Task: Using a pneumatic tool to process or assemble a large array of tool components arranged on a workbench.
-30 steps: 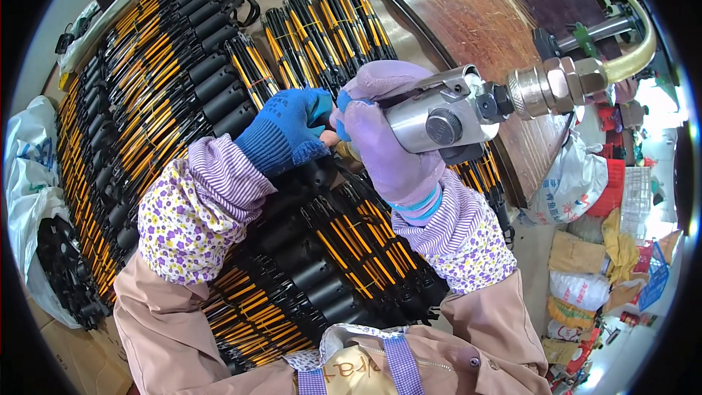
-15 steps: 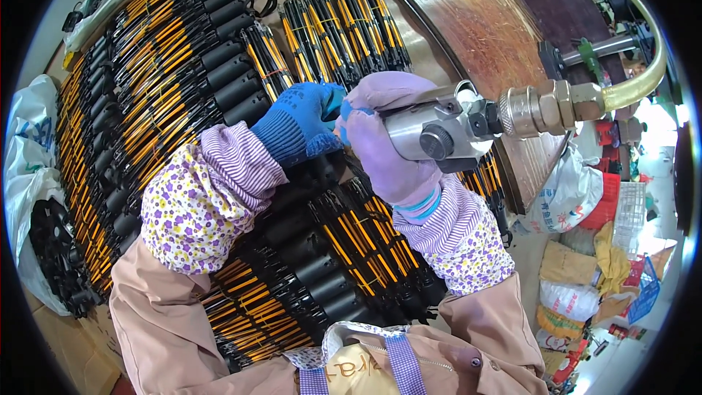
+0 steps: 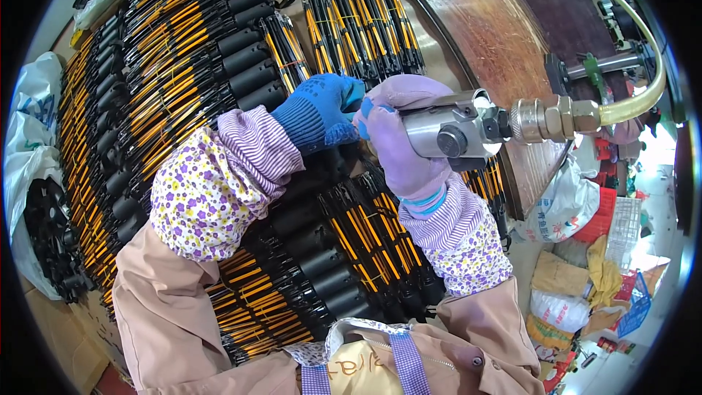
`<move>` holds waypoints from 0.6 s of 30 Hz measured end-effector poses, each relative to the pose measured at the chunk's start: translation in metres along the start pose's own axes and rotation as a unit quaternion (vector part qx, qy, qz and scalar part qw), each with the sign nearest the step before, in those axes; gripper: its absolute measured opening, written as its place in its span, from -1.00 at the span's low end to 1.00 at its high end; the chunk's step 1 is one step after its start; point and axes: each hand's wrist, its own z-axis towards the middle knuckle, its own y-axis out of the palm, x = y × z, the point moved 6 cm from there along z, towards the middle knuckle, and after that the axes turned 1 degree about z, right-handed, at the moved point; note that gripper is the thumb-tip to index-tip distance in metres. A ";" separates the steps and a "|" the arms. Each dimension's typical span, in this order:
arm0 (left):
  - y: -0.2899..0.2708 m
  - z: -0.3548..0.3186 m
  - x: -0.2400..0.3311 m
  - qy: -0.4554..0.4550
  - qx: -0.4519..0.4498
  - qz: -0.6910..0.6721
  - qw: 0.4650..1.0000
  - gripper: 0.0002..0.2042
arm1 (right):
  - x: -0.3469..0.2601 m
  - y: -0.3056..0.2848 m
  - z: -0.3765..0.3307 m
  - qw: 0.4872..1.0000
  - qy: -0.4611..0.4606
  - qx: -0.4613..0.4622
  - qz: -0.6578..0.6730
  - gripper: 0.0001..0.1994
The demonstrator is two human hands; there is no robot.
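Observation:
My right hand (image 3: pixel 395 128), in a lilac glove, is wrapped round a silver air tool (image 3: pixel 431 134). The tool lies roughly level, with its front end hidden by my fingers. A metal coupling (image 3: pixel 545 118) joins it to a pale yellowish air hose (image 3: pixel 657 80). Close against that front end is my left hand (image 3: pixel 318 111) in a blue knitted glove. Its fingers are pinched together; whatever they hold is hidden. Under both hands lie bundles of folded umbrella frames (image 3: pixel 373 238) with black and orange ribs. Black cylindrical parts (image 3: pixel 325 267) sit beside them.
A large stack of similar umbrella frames (image 3: pixel 164 95) fills the left side. More bundles (image 3: pixel 358 25) lie beyond my hands. A worn wooden board (image 3: pixel 493 29) is at the far right, near a metal shaft (image 3: pixel 607 66). Plastic bags (image 3: pixel 563 190) and a blue basket (image 3: pixel 635 303) stand lower right.
Both hands and the air tool appear slightly further right in the picture. The surrounding bundles have shifted right too, as the view has turned a little. The grip on the tool looks the same.

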 end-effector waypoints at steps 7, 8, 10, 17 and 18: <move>0.002 -0.001 0.006 0.052 -0.055 -0.203 0.976 -0.91 | -0.009 -0.006 0.004 1.000 -0.002 0.024 -0.014 -0.75; 0.003 -0.001 0.005 0.031 -0.055 -0.220 0.974 -0.92 | -0.017 -0.009 0.006 0.999 -0.014 0.031 -0.010 -0.76; 0.005 -0.003 0.003 -0.013 -0.054 -0.252 0.966 -0.92 | -0.034 -0.016 0.009 0.998 -0.039 0.045 0.000 -0.78; -0.005 -0.021 0.038 -0.008 -0.063 -0.146 0.987 -0.90 | -0.057 -0.029 -0.006 0.993 -0.019 0.063 0.093 -0.77; -0.006 -0.027 0.044 -0.004 -0.066 -0.137 0.988 -0.90 | -0.057 -0.029 -0.008 0.995 -0.010 0.055 0.084 -0.76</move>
